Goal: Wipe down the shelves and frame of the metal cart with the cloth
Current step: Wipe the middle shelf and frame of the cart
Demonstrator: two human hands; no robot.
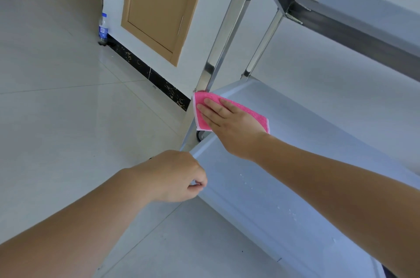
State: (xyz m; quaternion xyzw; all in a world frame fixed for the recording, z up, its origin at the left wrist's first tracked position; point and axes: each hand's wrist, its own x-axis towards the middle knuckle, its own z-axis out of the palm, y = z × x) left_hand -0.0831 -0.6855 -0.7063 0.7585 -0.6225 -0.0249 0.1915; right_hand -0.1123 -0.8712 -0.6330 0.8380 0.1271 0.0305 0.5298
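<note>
My right grip (229, 118) lay flat — fingers straight — on the pink cloth (256, 116), pressed at the lower shelf's (306, 141) far-left corner; my left grip (175, 175) curled round the shelf's near edge.

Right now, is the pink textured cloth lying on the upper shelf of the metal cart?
No, the pink textured cloth lies flat under the right hand on the lower steel shelf, at its corner.

R hand (229, 119) flat; L hand (175, 175) curled

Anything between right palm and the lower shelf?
Head view: only the pink cloth lies between the right hand and the lower shelf, pressed flat at its corner.
</note>
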